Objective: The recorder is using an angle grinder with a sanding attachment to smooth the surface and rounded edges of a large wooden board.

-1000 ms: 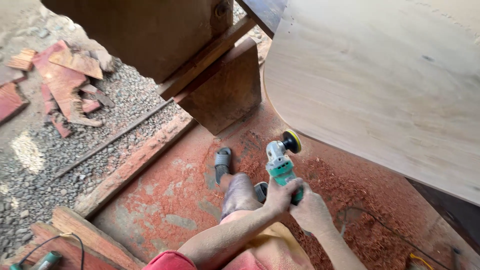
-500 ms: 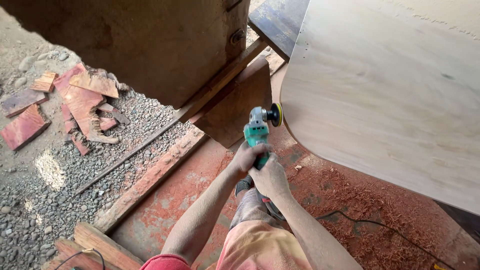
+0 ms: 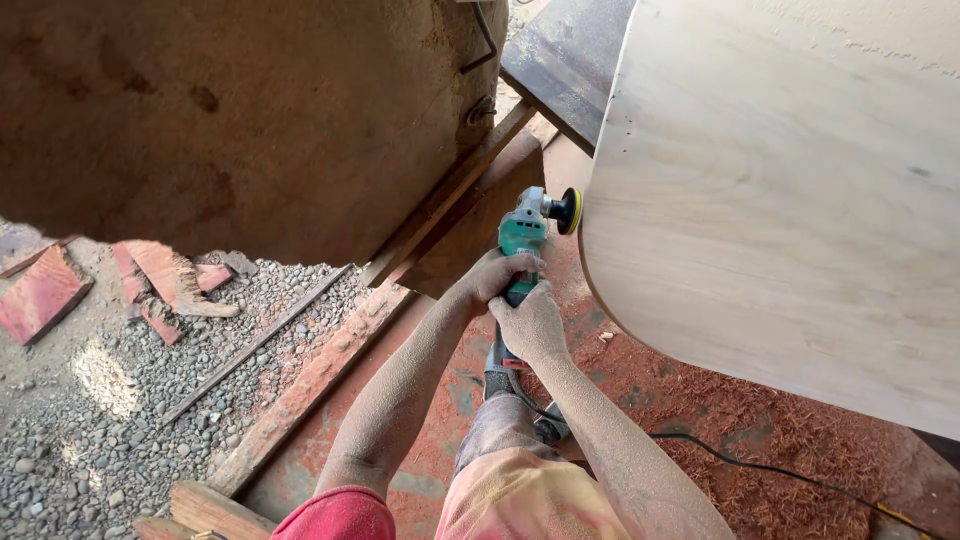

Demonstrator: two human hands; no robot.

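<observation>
A teal and grey angle grinder (image 3: 522, 235) with a yellow-rimmed black sanding disc (image 3: 570, 211) is held with both hands. My left hand (image 3: 497, 273) wraps the tool's body from the left. My right hand (image 3: 530, 323) grips its rear handle just below. The disc touches the rounded left edge of a large pale wooden slab (image 3: 790, 190) that fills the right of the view. Both forearms are coated in sawdust. The grinder's black cord (image 3: 720, 455) trails right over the floor.
A big brown wooden block (image 3: 230, 120) fills the upper left, with braces (image 3: 450, 200) beside it. Red sawdust (image 3: 740, 420) covers the floor under the slab. Gravel (image 3: 90, 420), red wood offcuts (image 3: 40, 290) and a long plank (image 3: 310, 385) lie at left. My leg (image 3: 495, 430) stands below.
The grinder has gone up from near the floor to the slab's left edge, both hands still on it. The view has shifted up with it.
</observation>
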